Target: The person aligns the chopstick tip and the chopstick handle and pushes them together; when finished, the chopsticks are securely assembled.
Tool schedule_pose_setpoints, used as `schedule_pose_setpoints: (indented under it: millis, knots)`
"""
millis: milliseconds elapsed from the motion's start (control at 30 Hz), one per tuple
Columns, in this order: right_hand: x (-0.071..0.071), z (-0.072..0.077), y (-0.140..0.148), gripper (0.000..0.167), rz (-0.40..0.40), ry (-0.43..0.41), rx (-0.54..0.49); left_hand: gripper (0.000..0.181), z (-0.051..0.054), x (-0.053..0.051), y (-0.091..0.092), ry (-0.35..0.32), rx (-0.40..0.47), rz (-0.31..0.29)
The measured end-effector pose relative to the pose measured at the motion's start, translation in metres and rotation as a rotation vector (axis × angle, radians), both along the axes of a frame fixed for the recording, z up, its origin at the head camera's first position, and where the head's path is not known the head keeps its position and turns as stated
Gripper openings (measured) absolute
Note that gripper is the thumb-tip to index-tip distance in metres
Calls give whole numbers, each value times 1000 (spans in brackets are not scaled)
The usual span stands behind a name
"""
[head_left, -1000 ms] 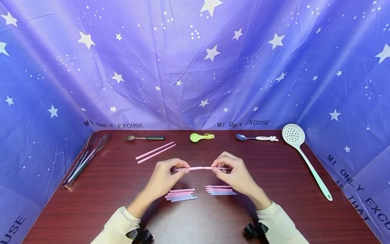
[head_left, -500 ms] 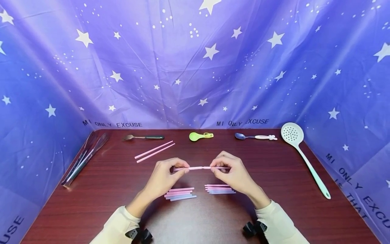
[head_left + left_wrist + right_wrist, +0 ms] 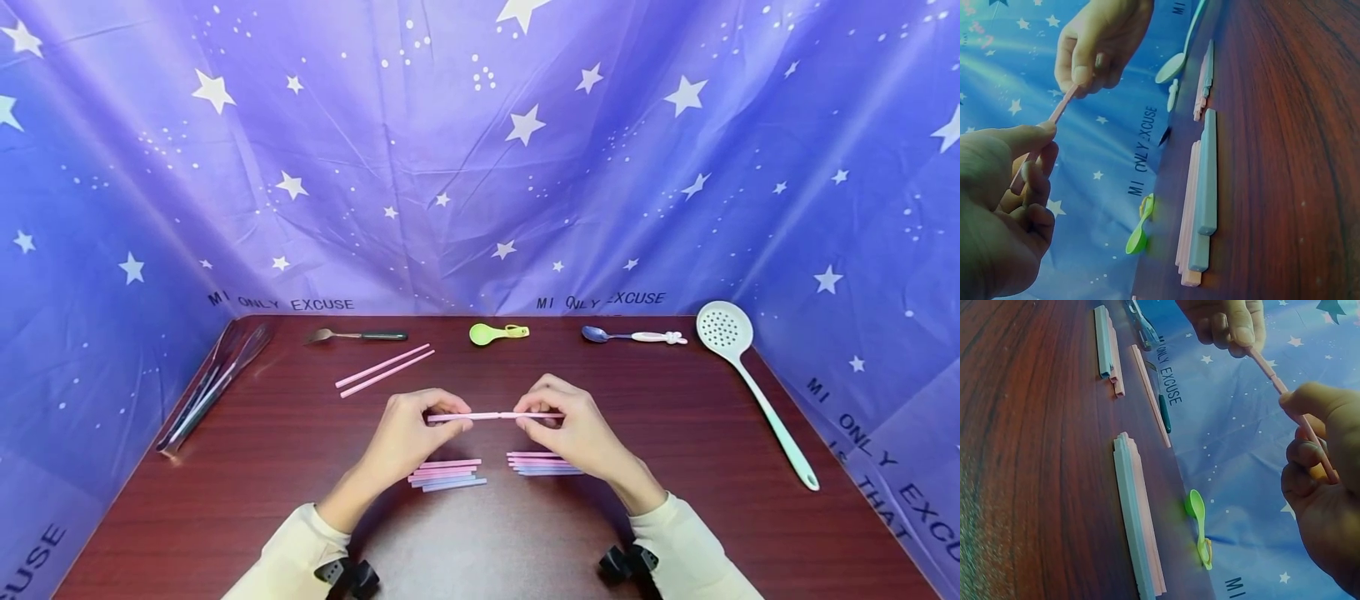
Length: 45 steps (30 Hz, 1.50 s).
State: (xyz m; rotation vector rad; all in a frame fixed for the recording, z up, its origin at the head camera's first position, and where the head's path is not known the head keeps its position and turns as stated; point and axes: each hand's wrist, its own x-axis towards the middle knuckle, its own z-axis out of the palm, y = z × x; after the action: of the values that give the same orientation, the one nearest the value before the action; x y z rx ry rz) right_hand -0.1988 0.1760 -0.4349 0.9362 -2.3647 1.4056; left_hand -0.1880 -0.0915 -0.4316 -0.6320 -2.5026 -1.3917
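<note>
My left hand (image 3: 408, 433) pinches the left section of a pink two-piece chopstick (image 3: 483, 416) between thumb and fingers. My right hand (image 3: 577, 429) pinches the right section. End to end, the sections lie level above the table, meeting at a narrow joint midway between the hands. Whether the joint is fully closed, I cannot tell. In the right wrist view the chopstick (image 3: 1280, 385) slants between both hands, its joint visible. Below the left hand lies a row of pink and blue chopstick sections (image 3: 447, 481); another row (image 3: 536, 463) lies beneath the right hand, which partly covers it.
Two long pink chopsticks (image 3: 382, 365) lie at the back left of the dark red table (image 3: 225, 517). Along the far edge are a fork (image 3: 382, 337), a green spoon (image 3: 483, 335) and a blue spoon (image 3: 596, 334). A skimmer (image 3: 772, 417) lies right, long metal utensils (image 3: 213, 392) left.
The chopstick sections look more closely joined at the middle than before. My left fingers have shifted slightly right, and more of the chopstick's left end shows. The view has shifted slightly.
</note>
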Motion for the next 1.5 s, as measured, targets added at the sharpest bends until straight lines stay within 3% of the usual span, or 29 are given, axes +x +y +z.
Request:
schedule_pose_setpoints:
  millis: [233,400,933,1500]
  knots:
    - [0,-1,-2,16,-1,36,-35,15,-2,1,3,26,27,3]
    - [2,-3,-1,13,-25,-12,-16,13,-3,1,6,50,26,-3]
    - [5,-1,-6,14,-37,-54,-46,10,-3,3,9,42,60,-49]
    - [7,-2,-11,14,-26,-29,-68,8,-7,5,11,50,111,-69]
